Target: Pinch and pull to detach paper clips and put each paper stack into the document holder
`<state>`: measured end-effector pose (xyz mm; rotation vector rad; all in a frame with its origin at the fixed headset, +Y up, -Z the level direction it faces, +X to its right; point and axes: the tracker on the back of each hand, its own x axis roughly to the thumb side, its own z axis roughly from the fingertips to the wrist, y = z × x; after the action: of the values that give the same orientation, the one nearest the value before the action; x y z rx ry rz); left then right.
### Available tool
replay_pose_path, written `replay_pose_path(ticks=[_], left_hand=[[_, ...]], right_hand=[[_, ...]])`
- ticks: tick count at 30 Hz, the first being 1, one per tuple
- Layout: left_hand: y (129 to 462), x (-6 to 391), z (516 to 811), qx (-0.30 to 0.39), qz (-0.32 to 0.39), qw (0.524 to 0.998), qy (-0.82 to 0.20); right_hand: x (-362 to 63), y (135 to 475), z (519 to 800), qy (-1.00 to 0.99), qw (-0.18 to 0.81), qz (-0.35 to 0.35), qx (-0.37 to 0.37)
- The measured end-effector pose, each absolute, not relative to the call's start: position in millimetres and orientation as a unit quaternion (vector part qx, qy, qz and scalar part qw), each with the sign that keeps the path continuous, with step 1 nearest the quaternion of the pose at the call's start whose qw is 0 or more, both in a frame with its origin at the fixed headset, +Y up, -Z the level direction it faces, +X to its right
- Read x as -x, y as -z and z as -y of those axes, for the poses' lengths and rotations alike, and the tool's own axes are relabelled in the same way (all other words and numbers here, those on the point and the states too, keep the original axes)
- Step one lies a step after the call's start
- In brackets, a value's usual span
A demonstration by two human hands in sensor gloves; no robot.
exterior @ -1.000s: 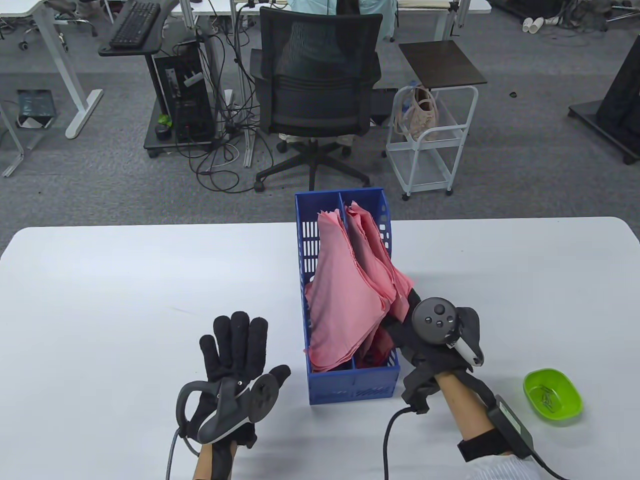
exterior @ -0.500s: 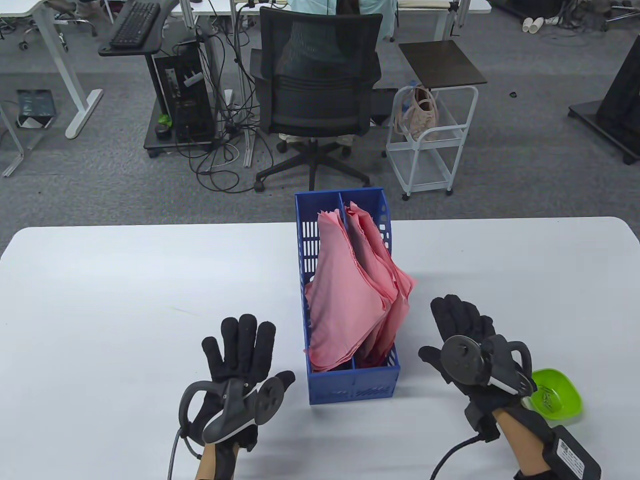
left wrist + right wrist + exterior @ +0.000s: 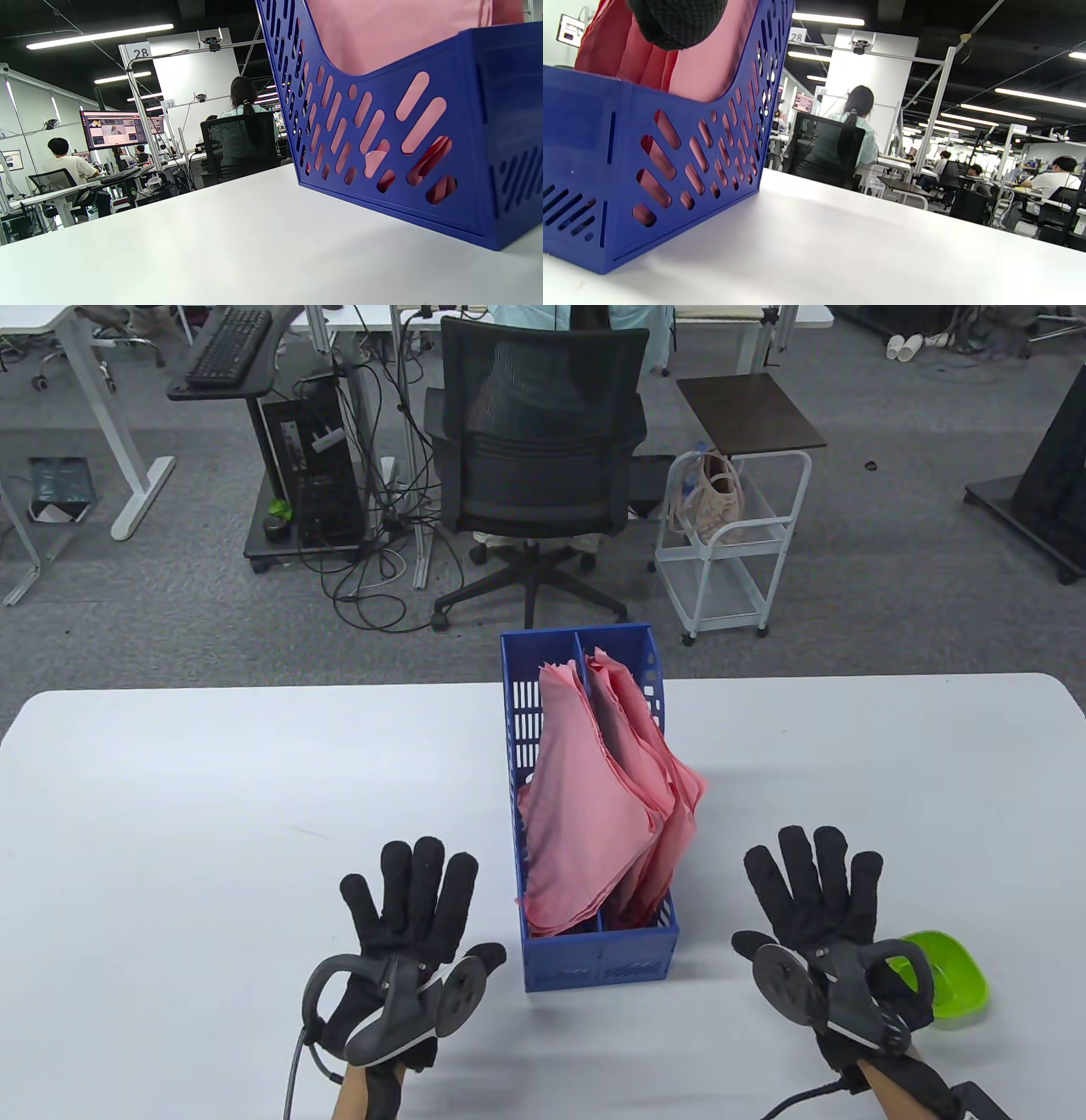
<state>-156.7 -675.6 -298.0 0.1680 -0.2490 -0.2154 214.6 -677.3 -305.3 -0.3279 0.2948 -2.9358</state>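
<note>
Both hands lie flat on the table, fingers spread, holding nothing. Left hand and right hand flank the document holder.

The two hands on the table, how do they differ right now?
The left hand lies left of the blue document holder; the right hand lies on the holder's right. The right hand sits beside the green dish, while the left hand has only bare table near it. Both are flat, fingers spread, holding nothing, each with a tracker on its back.
</note>
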Motion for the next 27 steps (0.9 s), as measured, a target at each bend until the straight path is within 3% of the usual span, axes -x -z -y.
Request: replay_pose_path(ticks=[8, 27], left_hand=[[297, 155, 676, -0.087, 0.123, 0.982, 0.118], [299, 155, 679, -0.081, 0.123, 0.983, 0.112]], right_hand=[[-217, 305, 694, 0.989, 0.094, -0.069, 0.095], [-220, 304, 694, 0.990, 0.086, -0.065, 0.089]])
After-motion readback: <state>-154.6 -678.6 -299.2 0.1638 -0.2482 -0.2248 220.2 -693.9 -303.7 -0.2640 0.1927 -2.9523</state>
